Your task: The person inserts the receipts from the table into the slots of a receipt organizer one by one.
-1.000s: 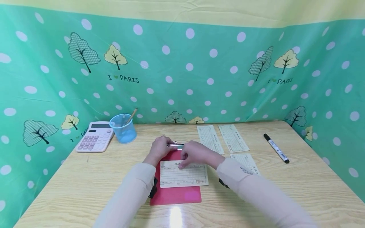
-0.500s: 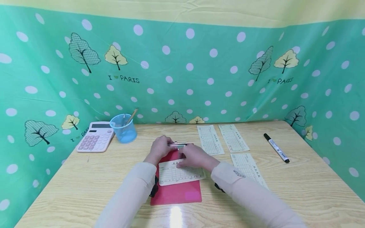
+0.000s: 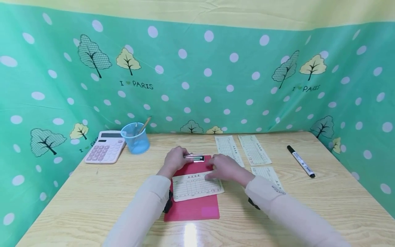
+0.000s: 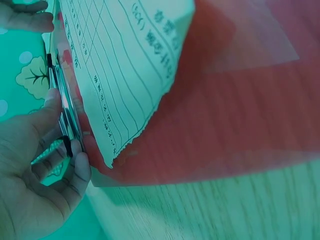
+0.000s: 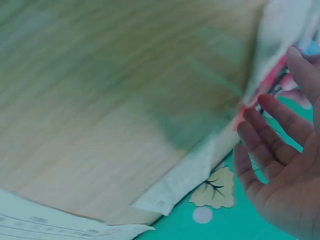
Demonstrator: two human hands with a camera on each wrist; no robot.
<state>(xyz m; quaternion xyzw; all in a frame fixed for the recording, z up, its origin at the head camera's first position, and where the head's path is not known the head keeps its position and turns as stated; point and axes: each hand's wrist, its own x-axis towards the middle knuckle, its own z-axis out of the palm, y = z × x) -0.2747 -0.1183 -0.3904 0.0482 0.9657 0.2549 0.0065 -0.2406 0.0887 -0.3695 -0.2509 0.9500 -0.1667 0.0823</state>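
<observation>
A red clipboard lies on the wooden table with its metal clip at the far end. My left hand pinches that clip, thumb on one side and fingers on the other, as the left wrist view shows. Crosswise on the board lies a printed slip of paper, slightly tilted, below the clip. At the slip's upper right is my right hand, its thumb at the paper. In the right wrist view, the fingers are loosely extended and apart from the thumb.
Three more slips lie to the right: one, another, and a third partly behind the right sleeve. Farther right is a black-capped marker. A pink calculator and a blue pencil cup stand at the back left.
The slip first shifted slightly left and tilted. My right hand has since moved right, away from the clip, uncovering more of the slip and clip. My left hand stays on the clip.
</observation>
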